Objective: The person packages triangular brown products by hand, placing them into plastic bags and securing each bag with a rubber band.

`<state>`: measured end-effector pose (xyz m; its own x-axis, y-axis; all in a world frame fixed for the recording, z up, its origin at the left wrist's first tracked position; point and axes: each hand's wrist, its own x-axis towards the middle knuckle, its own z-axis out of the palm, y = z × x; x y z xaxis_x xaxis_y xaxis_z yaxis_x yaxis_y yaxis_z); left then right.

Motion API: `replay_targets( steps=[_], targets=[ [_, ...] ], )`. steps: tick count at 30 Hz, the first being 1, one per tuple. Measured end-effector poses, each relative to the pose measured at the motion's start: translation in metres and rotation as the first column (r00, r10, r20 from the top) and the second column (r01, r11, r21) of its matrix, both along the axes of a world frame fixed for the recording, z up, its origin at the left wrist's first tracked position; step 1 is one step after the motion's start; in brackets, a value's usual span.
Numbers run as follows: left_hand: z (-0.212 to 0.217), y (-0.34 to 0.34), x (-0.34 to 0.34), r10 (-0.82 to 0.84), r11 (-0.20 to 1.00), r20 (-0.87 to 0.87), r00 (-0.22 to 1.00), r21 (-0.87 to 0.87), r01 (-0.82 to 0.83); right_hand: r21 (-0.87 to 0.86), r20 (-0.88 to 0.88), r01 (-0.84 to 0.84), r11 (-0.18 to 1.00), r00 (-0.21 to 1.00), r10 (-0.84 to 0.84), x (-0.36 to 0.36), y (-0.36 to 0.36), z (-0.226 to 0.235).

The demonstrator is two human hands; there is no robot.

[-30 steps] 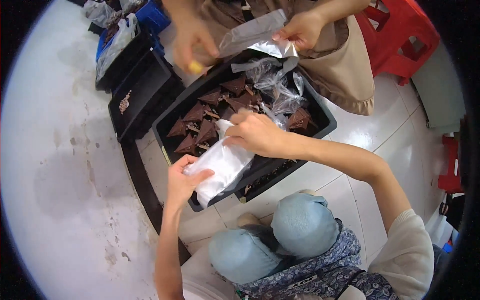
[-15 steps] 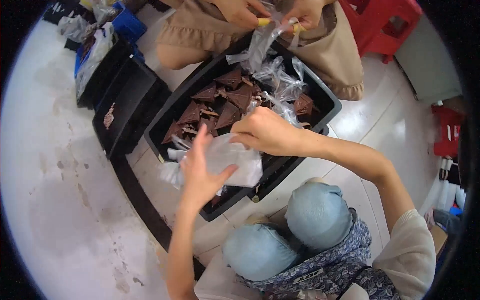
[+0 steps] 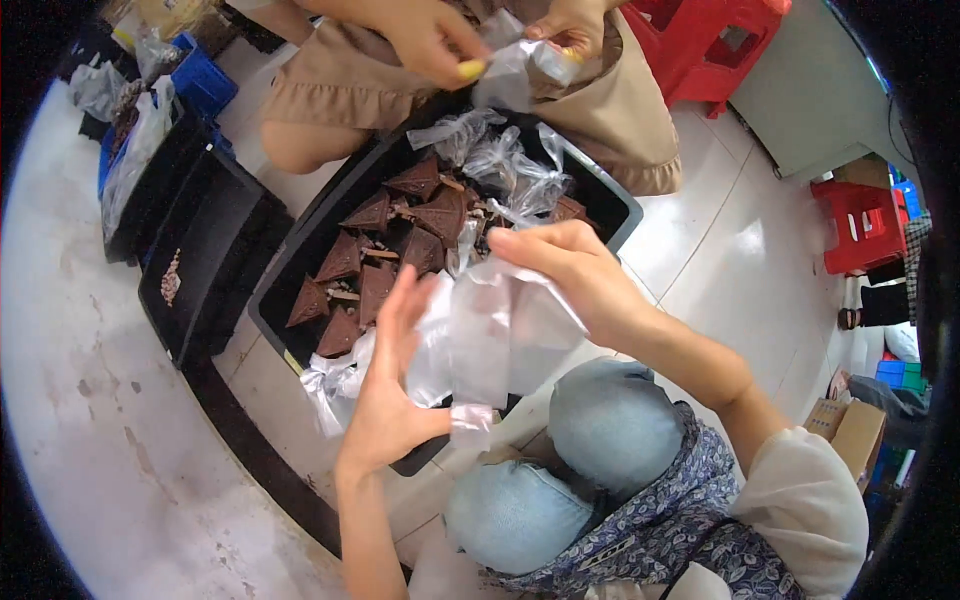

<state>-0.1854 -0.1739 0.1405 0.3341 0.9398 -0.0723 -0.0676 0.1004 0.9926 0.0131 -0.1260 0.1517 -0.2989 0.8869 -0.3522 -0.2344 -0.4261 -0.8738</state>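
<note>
A thin clear plastic bag [image 3: 482, 325] stretches between my hands, above the near end of a black tub [image 3: 290, 258]. My right hand [image 3: 575, 275] is closed on the bag's upper edge, thumb and fingers pinched together. Beside the bag's left side, my left hand [image 3: 385, 400] has its fingers and thumb spread apart; the thumb lies by the bag's lower corner. Dark brown pyramid-shaped pieces [image 3: 440, 213] fill the tub, with small wooden sticks among them. More clear plastic bags [image 3: 335, 390] lie at the tub's near left edge.
Across the tub, another person's hands [image 3: 435, 45] with yellow finger covers handle a clear bag. Filled, knotted bags [image 3: 520, 170] lie at the tub's far end. Left stand a black bin [image 3: 205, 255] and a blue crate [image 3: 203, 75]. Red stools [image 3: 705, 45] stand far right.
The bag has been raised and spread wider. My right hand has turned and come nearer to me, still gripping it. The view has shifted to the right.
</note>
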Motion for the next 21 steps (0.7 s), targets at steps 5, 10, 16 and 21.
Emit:
replay_targets(
  steps=[5,10,16,21],
  targets=[
    [-0.022,0.002,0.025,0.172,0.809,0.148,0.974,-0.586,-0.053,0.03,-0.006,-0.102,0.994,0.995,0.102,0.027,0.043,-0.025],
    [-0.033,0.014,0.092,0.238,0.958,0.099,0.966,-0.188,-0.216,0.052,0.094,-0.157,0.986,0.984,0.151,0.053,0.063,-0.034],
    [-0.041,0.032,0.125,0.527,0.773,0.044,0.848,-0.438,-0.458,0.209,0.495,-0.208,0.956,0.865,0.08,0.125,0.11,-0.032],
    [-0.035,0.033,0.13,0.603,0.698,0.036,0.797,-0.508,-0.504,0.32,0.513,-0.266,0.909,0.856,0.07,0.108,0.049,-0.042]
  ],
)
